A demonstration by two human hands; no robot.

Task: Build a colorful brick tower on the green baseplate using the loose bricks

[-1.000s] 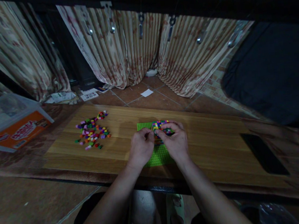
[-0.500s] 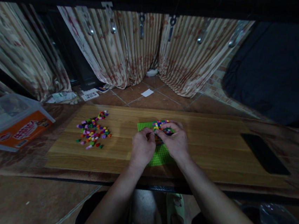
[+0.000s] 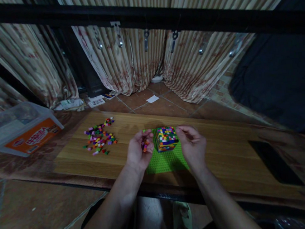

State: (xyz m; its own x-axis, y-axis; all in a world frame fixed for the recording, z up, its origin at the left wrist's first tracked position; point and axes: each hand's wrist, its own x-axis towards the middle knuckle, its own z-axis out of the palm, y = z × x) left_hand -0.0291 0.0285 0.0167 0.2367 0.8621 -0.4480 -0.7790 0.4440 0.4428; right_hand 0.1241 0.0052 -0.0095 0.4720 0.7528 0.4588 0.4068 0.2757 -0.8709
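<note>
A block of many-coloured small building bricks [image 3: 167, 136] stands on the green studded baseplate [image 3: 159, 164]. Just left of it, my left hand [image 3: 139, 150] is cupped, palm turned up, with several loose toy bricks [image 3: 145, 146] lying in the palm and fingers. My right hand [image 3: 194, 144] is at the block's right side, thumb and fingers pinched together near its upper edge. Whether a brick sits in that pinch is too small to tell. The block's top and front face show plainly between the two hands.
Loose coloured bricks [image 3: 99, 137] are scattered on the left of the wooden board [image 3: 226, 150]. Beyond them stands a clear plastic box [image 3: 21, 130] with an orange label. At the board's right end lies a dark flat slab [image 3: 275, 162]. Striped curtains [image 3: 147, 64] hang behind.
My hands have moved apart from over the block, uncovering it. The left hand has turned palm up, showing the bricks in it; the right has shifted right. The view has tilted slightly upward.
</note>
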